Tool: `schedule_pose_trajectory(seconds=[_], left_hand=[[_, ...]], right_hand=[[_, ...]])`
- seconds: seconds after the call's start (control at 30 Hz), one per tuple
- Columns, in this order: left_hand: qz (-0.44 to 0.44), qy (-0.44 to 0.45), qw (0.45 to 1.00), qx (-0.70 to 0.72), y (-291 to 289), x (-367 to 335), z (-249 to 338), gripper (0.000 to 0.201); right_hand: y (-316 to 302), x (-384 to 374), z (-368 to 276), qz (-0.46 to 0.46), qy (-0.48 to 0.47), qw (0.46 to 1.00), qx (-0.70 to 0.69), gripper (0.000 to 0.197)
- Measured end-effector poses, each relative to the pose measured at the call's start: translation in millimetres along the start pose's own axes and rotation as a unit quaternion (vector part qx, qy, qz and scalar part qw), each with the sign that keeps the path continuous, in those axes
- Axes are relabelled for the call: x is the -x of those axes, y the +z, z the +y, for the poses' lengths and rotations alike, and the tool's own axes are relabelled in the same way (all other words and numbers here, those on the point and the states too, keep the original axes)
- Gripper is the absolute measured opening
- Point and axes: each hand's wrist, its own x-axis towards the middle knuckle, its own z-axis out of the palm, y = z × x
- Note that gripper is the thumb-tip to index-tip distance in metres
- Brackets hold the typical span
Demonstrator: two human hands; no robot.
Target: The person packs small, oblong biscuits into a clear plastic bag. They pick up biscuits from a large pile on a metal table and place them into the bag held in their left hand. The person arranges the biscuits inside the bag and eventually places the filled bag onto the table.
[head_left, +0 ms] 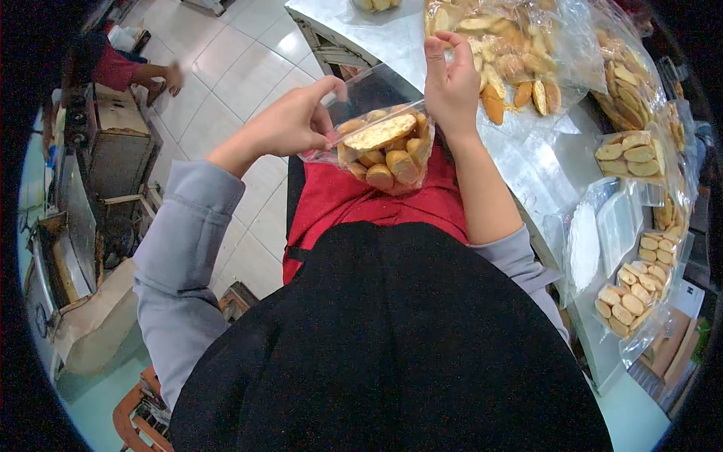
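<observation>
A clear plastic bag [399, 162] of sliced, golden-crusted bread sits upright over my lap, its clear upper part rising above the slices. One larger slice [379, 132] lies on top with its pale cut face showing. At the bag's left edge, my left hand [294, 120] pinches the plastic between thumb and fingers. My right hand [454, 94] is beside the bag's upper right edge, thumb and forefinger raised and bent toward each other. Its other fingers are mostly hidden, and whatever they grip cannot be made out.
To the right is a metal table [520, 162] holding a large open bag of bread pieces [520, 45]. Filled bread packs [633, 297] and a clear plastic tray [619, 218] lie along its right side. A wooden cabinet [120, 139] and another person's hand [173, 78] are at left.
</observation>
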Motion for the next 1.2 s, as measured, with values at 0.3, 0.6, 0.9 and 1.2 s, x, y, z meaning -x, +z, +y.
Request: schedule_pose_trajectory(seconds=[0.3, 0.6, 0.9, 1.2], left_hand=[[0.010, 0.010, 1.000, 0.013, 5, 11, -16, 0.054], [-0.024, 0.086, 0.994, 0.069, 12, -9, 38, 0.053], [0.106, 0.109, 0.986, 0.061, 41, -24, 38, 0.054], [0.121, -0.023, 0.990, 0.065, 53, 27, 12, 0.065]], right_hand=[[-14, 2, -2, -0.017, 0.032, 0.999, 0.009, 0.059], [5, 26, -30, -0.061, -0.114, 0.991, -0.038, 0.048], [-2, 31, -30, -0.027, -0.192, 0.972, 0.133, 0.060], [-6, 30, -24, -0.005, -0.161, 0.977, 0.141, 0.065]])
